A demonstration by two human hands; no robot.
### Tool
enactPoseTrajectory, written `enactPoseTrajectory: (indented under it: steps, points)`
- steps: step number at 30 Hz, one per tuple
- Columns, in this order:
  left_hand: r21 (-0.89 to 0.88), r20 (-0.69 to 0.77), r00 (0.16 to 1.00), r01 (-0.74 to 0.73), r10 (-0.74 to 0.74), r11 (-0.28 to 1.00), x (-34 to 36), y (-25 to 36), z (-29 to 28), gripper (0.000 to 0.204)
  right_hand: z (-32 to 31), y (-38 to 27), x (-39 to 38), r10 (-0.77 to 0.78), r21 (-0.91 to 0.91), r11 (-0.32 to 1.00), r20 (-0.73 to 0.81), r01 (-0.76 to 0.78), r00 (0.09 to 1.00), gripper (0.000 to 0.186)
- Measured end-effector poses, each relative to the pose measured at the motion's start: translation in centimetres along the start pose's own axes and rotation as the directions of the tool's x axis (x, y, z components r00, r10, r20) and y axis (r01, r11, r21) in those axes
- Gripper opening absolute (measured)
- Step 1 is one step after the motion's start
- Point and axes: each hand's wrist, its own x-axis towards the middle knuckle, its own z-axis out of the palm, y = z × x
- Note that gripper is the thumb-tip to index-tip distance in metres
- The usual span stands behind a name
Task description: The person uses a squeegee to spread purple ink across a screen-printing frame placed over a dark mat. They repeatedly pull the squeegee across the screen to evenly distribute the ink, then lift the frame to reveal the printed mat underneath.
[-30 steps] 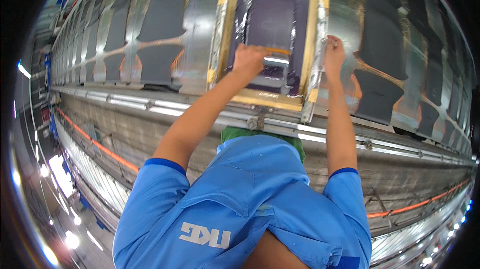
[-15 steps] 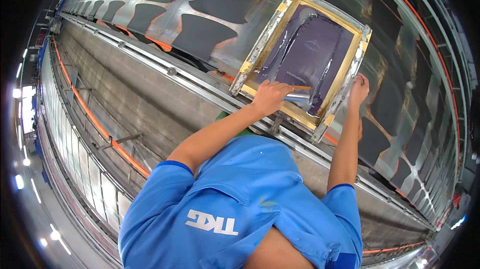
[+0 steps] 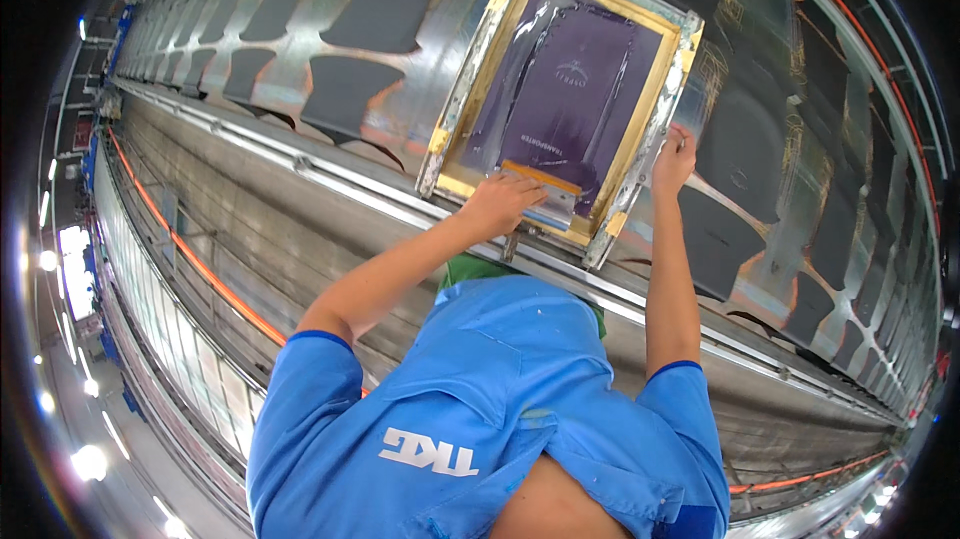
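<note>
A screen-printing frame (image 3: 641,171) with pale, paint-spattered rails lies on the long table, its purple mesh (image 3: 585,59) streaked with wet ink around a pale printed design. Fingers curled, my left hand (image 3: 500,204) grips a squeegee (image 3: 553,199) with an orange edge and a silvery body. The squeegee lies across the near end of the mesh, inside the yellow-taped border. Just outside the frame's right rail is my right hand (image 3: 675,159), its thumb and fingers pinched together. What those fingers hold, if anything, cannot be made out.
Dark grey cut fabric pieces (image 3: 355,94) lie in rows on the shiny table on both sides of the frame. A metal rail (image 3: 350,177) runs along the table's near edge, in front of my body. An orange cable (image 3: 190,257) follows another structure at left.
My left hand has turned the squeegee, so its orange edge now shows broadly at the mesh's near end. My right hand stays beside the right rail. The whole view has shifted.
</note>
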Motion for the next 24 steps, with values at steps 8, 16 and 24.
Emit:
enactPoseTrajectory:
  steps: [8, 16, 24]
  points:
    - [0.011, -0.134, 0.982, 0.135, -0.132, 0.991, -0.2, 1.5, -1.8, 0.057, -2.3, -0.6, 1.9, 0.104, -0.070, 0.992, -0.012, -0.105, 0.994, 0.026]
    - [0.041, -0.099, 0.995, 0.032, -0.028, 0.999, 9.1, 9.1, 2.8, 0.062, -7.2, 6.7, 15.8, 0.115, -0.200, 0.972, -0.054, -0.124, 0.992, 0.025]
    - [0.153, -0.090, 0.995, -0.035, 0.049, 0.988, 16.2, 13.7, 3.5, 0.057, -16.9, 6.6, 14.0, 0.148, -0.187, 0.969, -0.078, -0.160, 0.986, 0.023]
